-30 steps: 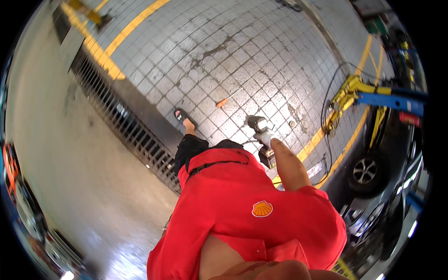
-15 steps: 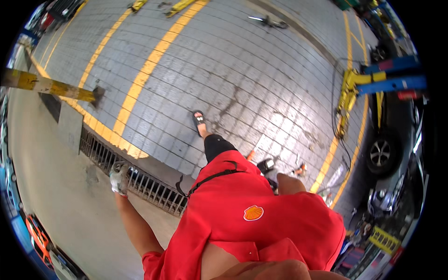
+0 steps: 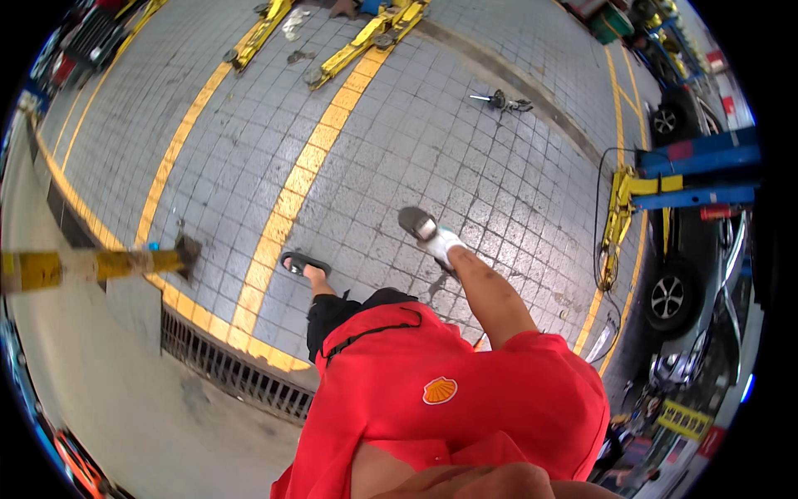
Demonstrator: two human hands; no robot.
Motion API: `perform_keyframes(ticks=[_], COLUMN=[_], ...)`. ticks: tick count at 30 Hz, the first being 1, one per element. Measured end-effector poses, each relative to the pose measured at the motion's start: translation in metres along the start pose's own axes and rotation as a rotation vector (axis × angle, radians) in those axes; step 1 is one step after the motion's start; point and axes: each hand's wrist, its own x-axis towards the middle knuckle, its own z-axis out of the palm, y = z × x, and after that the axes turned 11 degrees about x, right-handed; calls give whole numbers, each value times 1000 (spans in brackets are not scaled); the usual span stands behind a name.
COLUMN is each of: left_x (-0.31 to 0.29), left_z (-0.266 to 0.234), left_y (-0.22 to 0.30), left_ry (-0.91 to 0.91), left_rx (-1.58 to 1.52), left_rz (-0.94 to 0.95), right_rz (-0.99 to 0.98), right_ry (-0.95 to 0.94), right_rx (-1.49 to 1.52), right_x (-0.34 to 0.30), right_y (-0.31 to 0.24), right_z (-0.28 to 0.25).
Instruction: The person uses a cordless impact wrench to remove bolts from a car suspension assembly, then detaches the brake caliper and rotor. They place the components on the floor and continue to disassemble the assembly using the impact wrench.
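My right hand, in a white glove, reaches out ahead of my body over the tiled floor. Its fingers appear closed on a dark rounded object with a pale, shiny patch; I cannot make out its kind. My left hand is out of sight, hidden by my body or beyond the picture. One of my feet, in a black open-toed sandal, stands on the tiles to the left of my right hand.
A yellow post juts in at the left, near a floor drain grate. Yellow lift arms lie far ahead. At right are a blue and yellow lift and a car wheel. A strut-like metal part lies on the tiles.
My right hand has come into view ahead with the dark object. My left gloved hand, earlier beside the grate, has gone from view. I have stepped forward and the view has shifted.
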Motion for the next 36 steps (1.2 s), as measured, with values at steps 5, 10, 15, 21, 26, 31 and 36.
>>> perform_keyframes(ticks=[5,10,15,21,26,31,36], left_x=[56,121,56,176,229,282,342], left_z=[-209,-467,-652,-787,-861,-979,-1186], left_y=[134,328,603,688,736,778,829], left_ry=[9,238,469,175,-32,-50,18], left_rx=[19,-247,-321,-203,117,125,208], left_rz=[65,242,550,304,96,100,194], right_rz=[86,306,575,569,469,137,-112], right_ry=[23,-127,-323,-73,132,222,-14], right_rx=[4,265,206,21,74,400,602], right_x=[88,148,229,370,522,658,729], right_y=[-175,-263,-294,-434,-690,-951,-1238], right_z=[17,73,166,159,94,31,36])
